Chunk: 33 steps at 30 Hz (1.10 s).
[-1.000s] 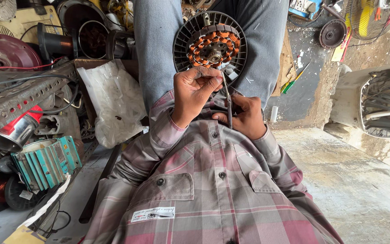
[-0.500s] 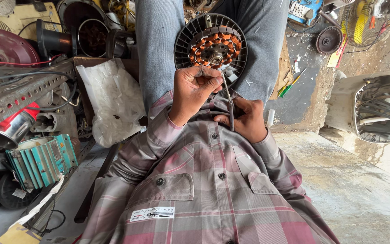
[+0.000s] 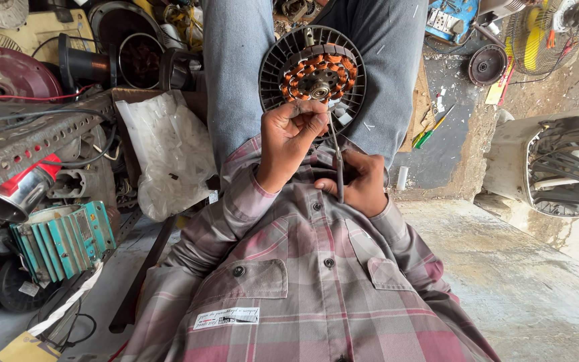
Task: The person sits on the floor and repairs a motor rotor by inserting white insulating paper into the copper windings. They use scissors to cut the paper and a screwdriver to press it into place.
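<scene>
Copper coils ring the hub of the fan motor (image 3: 312, 72), a round black ribbed disc that rests between my knees against grey trousers (image 3: 236, 74). My left hand (image 3: 291, 142) sits at the motor's lower edge, fingers (image 3: 306, 119) pinched together there; what they pinch is too small to tell. My right hand (image 3: 362, 179) lies just below, against my plaid shirt (image 3: 303, 288), its fingers wrapped around a thin metal rod (image 3: 336, 157) that runs up to the motor's lower rim. Left of my leg lie a white plastic bag (image 3: 169, 151) and a teal finned block (image 3: 61, 240). At far right stands a white fan cage (image 3: 564, 167).
</scene>
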Each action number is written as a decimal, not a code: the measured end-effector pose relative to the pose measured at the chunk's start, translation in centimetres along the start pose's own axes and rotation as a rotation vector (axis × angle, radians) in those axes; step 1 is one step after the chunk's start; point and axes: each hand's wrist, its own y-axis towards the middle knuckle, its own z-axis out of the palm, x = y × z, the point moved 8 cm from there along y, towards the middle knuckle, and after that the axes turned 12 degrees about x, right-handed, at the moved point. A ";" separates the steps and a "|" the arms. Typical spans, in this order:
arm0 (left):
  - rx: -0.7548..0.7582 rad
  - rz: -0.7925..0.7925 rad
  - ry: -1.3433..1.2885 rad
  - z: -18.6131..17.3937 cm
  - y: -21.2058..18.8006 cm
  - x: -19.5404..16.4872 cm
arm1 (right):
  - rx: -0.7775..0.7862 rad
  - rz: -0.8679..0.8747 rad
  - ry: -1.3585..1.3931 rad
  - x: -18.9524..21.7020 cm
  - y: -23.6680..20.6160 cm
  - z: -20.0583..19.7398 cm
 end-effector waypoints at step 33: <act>0.051 0.016 0.354 0.5 0.3 -1.4 | -0.036 -0.001 0.050 -1.8 0.0 -0.9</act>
